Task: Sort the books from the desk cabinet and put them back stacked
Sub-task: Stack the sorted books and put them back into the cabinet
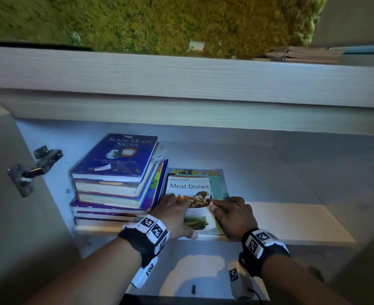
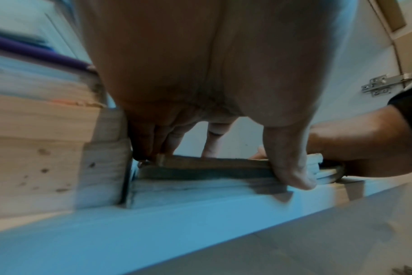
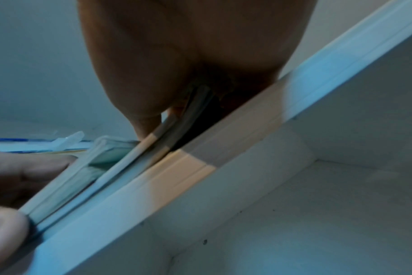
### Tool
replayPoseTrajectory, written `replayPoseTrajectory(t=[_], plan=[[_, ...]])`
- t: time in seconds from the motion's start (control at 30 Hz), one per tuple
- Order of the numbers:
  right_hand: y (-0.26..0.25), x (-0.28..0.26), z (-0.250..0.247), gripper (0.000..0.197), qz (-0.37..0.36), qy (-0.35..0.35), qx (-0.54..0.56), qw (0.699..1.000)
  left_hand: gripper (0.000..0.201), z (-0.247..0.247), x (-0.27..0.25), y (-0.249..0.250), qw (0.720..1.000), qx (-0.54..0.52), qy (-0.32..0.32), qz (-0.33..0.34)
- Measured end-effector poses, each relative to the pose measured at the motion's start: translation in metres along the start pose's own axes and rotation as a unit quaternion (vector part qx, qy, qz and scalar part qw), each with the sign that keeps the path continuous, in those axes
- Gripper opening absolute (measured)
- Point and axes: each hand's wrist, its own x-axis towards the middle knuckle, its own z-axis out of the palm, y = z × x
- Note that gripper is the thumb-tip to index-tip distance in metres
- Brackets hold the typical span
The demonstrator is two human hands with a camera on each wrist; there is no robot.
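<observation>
A tall stack of books stands at the left of the cabinet shelf, with a blue "Sun & Moon Signs" book on top. Right of it a "Meat Dishes" book lies on a larger thin book. My left hand grips this low pile at its left side, thumb hooked over the front edge. My right hand holds the pile's right edge, thumb on the cover. In the left wrist view the left hand clamps the thin books. The right wrist view shows the right hand on the books, its fingers hidden.
The cabinet door stands open at the left with a metal hinge. The pale wood desk top overhangs the shelf. The shelf's right half is bare. A lower compartment lies beneath. Flat cardboard rests on the desk's far right.
</observation>
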Motion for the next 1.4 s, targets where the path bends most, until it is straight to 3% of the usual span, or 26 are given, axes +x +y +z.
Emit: replayPoseTrajectory(t=[0.13,0.2,0.27,0.33,0.37,0.47,0.57,0.63,0.77,0.87,0.93,0.97,1.0,1.03,1.07,1.13,1.17,1.27,1.3,1.37,1.4], plan=[[-0.001,-0.008,-0.012,0.069,-0.011,-0.048,0.008,0.999,0.099,-0.017,-0.004,0.008,0.999,0.033,-0.013,-0.006],[-0.010,-0.021,-0.032,0.062,-0.002,-0.106,0.061,0.993,0.092,-0.031,-0.014,0.012,0.999,0.008,-0.037,-0.001],[-0.032,-0.043,-0.069,0.050,-0.018,-0.131,0.115,0.985,0.075,-0.051,-0.029,0.015,0.997,-0.052,-0.049,0.002],[-0.069,-0.063,-0.118,0.035,-0.050,-0.183,0.131,0.973,0.037,-0.090,-0.054,0.016,0.984,-0.169,-0.055,0.002],[-0.093,-0.073,-0.145,0.023,-0.067,-0.217,0.145,0.963,0.023,-0.112,-0.073,0.014,0.968,-0.246,-0.057,-0.002],[-0.160,-0.094,-0.217,0.019,-0.094,-0.279,0.252,0.922,0.039,-0.180,-0.127,0.007,0.898,-0.437,-0.025,-0.043],[-0.241,-0.113,-0.292,0.030,-0.111,-0.333,0.354,0.867,0.052,-0.250,-0.190,-0.012,0.843,-0.533,0.017,-0.067],[-0.292,-0.115,-0.335,0.020,-0.104,-0.331,0.415,0.841,0.057,-0.307,-0.223,-0.023,0.822,-0.562,0.044,-0.084],[-0.376,-0.085,-0.371,0.053,-0.055,-0.320,0.496,0.806,0.026,-0.394,-0.253,-0.074,0.771,-0.607,0.122,-0.147],[-0.416,-0.056,-0.355,0.066,-0.005,-0.315,0.499,0.807,0.009,-0.423,-0.250,-0.132,0.779,-0.556,0.211,-0.199],[-0.438,-0.037,-0.335,0.075,0.017,-0.286,0.466,0.837,0.028,-0.431,-0.239,-0.174,0.757,-0.551,0.242,-0.253],[-0.449,-0.029,-0.326,0.079,0.021,-0.274,0.449,0.850,0.028,-0.435,-0.233,-0.192,0.761,-0.529,0.247,-0.284],[-0.460,-0.020,-0.316,0.083,0.021,-0.266,0.430,0.862,0.018,-0.442,-0.226,-0.206,0.781,-0.483,0.239,-0.316],[-0.469,-0.011,-0.308,0.081,0.019,-0.261,0.406,0.876,0.023,-0.445,-0.217,-0.222,0.806,-0.430,0.214,-0.346],[-0.475,-0.001,-0.298,0.068,0.015,-0.257,0.381,0.888,0.040,-0.444,-0.208,-0.240,0.828,-0.385,0.181,-0.365],[-0.484,0.015,-0.283,0.021,0.005,-0.246,0.350,0.904,0.056,-0.452,-0.196,-0.259,0.849,-0.336,0.124,-0.388],[-0.488,0.021,-0.277,0.014,0.000,-0.240,0.345,0.907,0.060,-0.450,-0.188,-0.269,0.855,-0.320,0.108,-0.395],[-0.498,0.035,-0.259,0.046,-0.020,-0.226,0.351,0.908,0.081,-0.447,-0.174,-0.291,0.864,-0.268,0.050,-0.422],[-0.500,0.041,-0.253,0.048,-0.021,-0.222,0.349,0.910,0.087,-0.444,-0.169,-0.299,0.870,-0.246,0.036,-0.425],[-0.502,0.048,-0.248,0.037,0.001,-0.215,0.346,0.913,0.078,-0.445,-0.164,-0.309,0.869,-0.248,0.034,-0.426],[-0.503,0.053,-0.248,0.036,0.018,-0.212,0.339,0.916,0.060,-0.447,-0.163,-0.313,0.871,-0.268,0.045,-0.409]])
